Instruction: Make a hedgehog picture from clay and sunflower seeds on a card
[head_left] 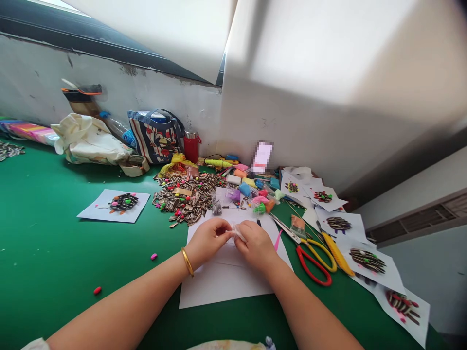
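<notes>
"Hands first: what are they doing?"

"Left hand [208, 241] has its thumb and forefinger pinched on a crumpled clear wrapper [238, 232]; right hand [256, 244] has its fingers curled closed on the other side of it."

"Where's the wrapper, exactly?"

"Between the two hands, above the white paper [219, 287] on the green table [47, 228]. I can't tell what's inside."

"And around them?"

"Striped seeds [193, 197] lie heaped beyond the left hand, mixed with coloured bits. Scissors [301, 241] lie open to the right, by a yellow cutter [337, 255]. Seed pictures [396, 284] line the right edge, and one seed card [97, 209] sits well apart, at left."
</notes>
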`<action>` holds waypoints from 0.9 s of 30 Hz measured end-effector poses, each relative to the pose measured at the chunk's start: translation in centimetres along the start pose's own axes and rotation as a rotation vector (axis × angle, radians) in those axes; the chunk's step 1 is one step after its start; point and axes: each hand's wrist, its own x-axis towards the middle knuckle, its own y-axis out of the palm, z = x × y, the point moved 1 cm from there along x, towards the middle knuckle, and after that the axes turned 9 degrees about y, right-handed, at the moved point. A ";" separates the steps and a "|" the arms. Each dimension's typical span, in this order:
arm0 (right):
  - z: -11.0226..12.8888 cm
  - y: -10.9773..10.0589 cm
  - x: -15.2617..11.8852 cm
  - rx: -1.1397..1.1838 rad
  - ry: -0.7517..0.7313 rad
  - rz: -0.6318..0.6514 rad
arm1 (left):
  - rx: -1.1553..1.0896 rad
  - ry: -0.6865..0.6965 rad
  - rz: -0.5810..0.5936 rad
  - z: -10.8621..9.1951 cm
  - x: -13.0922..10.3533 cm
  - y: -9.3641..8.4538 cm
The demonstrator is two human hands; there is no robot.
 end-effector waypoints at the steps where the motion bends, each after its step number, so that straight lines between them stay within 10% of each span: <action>1: -0.1 -0.1 0.0 0.031 0.005 0.005 | -0.032 -0.003 -0.006 0.0 0.0 0.0; 27: -0.2 -0.9 -0.1 0.532 0.151 0.184 | -0.091 0.187 -0.031 0.0 -0.1 0.0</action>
